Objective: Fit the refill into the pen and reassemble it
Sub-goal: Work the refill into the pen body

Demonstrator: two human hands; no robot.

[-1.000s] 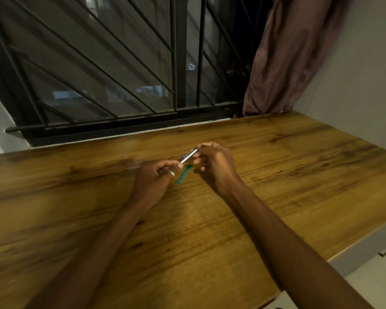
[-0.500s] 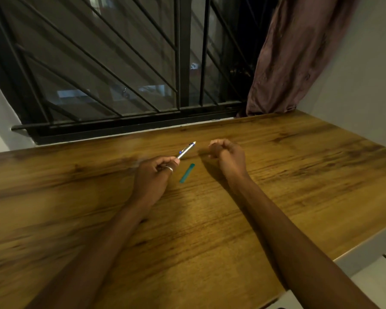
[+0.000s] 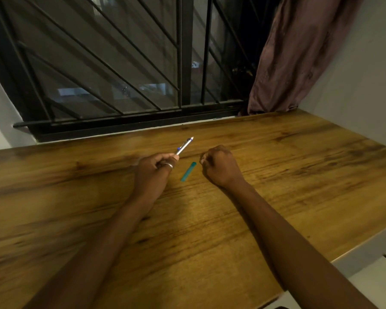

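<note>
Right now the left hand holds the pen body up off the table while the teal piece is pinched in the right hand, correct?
Not quite. The head view shows the teal piece lying on the table between the hands; the right hand is closed beside it, apart. The left hand does hold the pen body up.

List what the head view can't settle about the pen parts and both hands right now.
- Right hand: curled into a fist; its own fingers hide whether it holds a small part.
- Pen: lower end buried in the left hand; refill inside too small to tell.
- Teal piece on the table: too small to identify.
</note>
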